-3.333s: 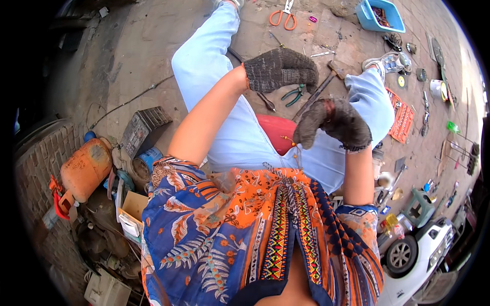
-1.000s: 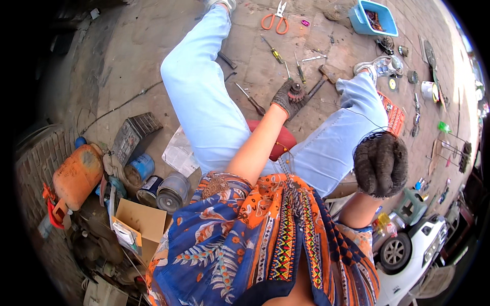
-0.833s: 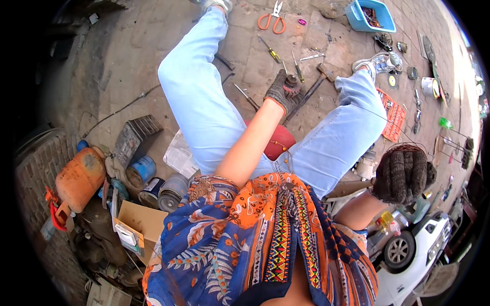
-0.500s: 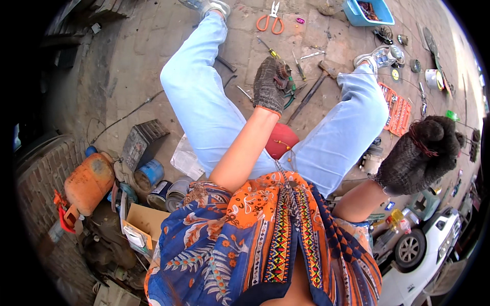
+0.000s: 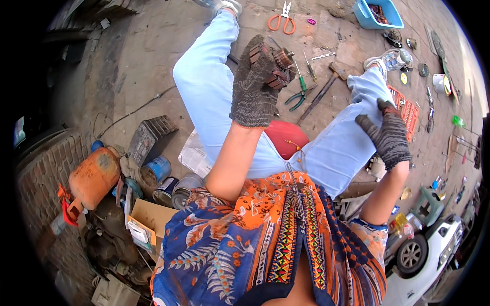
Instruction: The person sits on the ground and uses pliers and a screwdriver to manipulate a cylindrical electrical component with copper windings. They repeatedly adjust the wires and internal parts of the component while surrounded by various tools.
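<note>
I sit on a red stool [image 5: 286, 138] with my legs in light blue trousers spread over a paved floor. My left hand [image 5: 255, 81], in a dark knit glove, is raised and shut on a brown, rusty motor part [image 5: 278, 66] with copper-coloured windings. My right hand [image 5: 385, 133], also gloved, rests on my right thigh with fingers spread and holds nothing. On the floor between my legs lie green-handled pliers [image 5: 295, 98], a screwdriver [image 5: 301, 76] and a hammer [image 5: 321, 89].
Orange-handled scissors [image 5: 280, 20] and a blue tray [image 5: 380, 13] lie at the far side. A red socket set [image 5: 408, 104] is by my right leg. An orange gas cylinder [image 5: 92, 176], tins [image 5: 155, 171], a cardboard box [image 5: 145, 222] and a crate [image 5: 148, 135] stand at left.
My left hand reached down among the tools and came up holding the motor part. My right hand swung out to the right, then settled on my right thigh.
</note>
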`<state>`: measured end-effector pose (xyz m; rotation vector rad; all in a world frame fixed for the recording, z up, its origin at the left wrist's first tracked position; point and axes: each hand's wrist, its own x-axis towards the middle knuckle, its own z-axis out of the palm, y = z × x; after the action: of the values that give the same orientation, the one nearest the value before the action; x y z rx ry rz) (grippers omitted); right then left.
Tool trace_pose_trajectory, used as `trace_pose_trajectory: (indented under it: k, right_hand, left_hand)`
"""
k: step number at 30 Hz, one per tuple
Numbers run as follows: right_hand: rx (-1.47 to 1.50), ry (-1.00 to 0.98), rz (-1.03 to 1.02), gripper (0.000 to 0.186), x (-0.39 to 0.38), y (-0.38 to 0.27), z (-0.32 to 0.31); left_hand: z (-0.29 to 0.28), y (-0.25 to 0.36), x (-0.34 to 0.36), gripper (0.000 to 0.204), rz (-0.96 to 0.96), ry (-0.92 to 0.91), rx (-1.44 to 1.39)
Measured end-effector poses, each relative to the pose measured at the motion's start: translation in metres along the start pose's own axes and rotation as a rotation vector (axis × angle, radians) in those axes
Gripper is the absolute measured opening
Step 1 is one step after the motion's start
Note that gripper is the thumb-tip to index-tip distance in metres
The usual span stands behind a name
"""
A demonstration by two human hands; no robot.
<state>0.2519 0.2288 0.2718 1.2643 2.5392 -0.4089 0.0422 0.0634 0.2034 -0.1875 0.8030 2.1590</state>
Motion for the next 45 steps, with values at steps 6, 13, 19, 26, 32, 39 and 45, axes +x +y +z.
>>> trace_pose_trajectory:
  k: [6,13,19,26,32,39,45]
  right_hand:
    - [0.506,-0.999,-0.554,0.046,-0.045,-0.055,0.027]
    - [1.206,-1.228,-0.78,0.053,-0.047,-0.084,0.006]
    - [2.071,-0.369,-0.566,0.057,-0.038,-0.075,0.005]
    - [2.502,0.09,-0.612,0.062,-0.02,-0.088,0.001]
    - [2.719,0.153,-0.771,0.064,0.016,-0.098,-0.013]
    - [2.391,0.621,0.065,0.036,0.105,-0.077,0.072]
    - [2.268,0.524,0.848,0.033,0.149,-0.032,0.213]
  left_hand:
    - [-0.023,0.02,0.016,0.021,0.031,-0.239,-0.063]
    - [-0.008,0.015,0.017,0.031,-0.001,0.053,-0.059]
    - [-0.016,0.011,0.013,0.035,-0.101,0.181,-0.022]
    - [-0.001,0.001,0.017,0.035,-0.318,0.135,-0.186]
    - [-0.006,-0.006,0.019,0.034,-0.385,0.122,-0.266]
    - [-0.026,-0.054,0.035,0.019,-0.171,0.496,-0.052]
    - [-0.116,-0.145,0.043,0.024,-0.285,0.671,0.011]
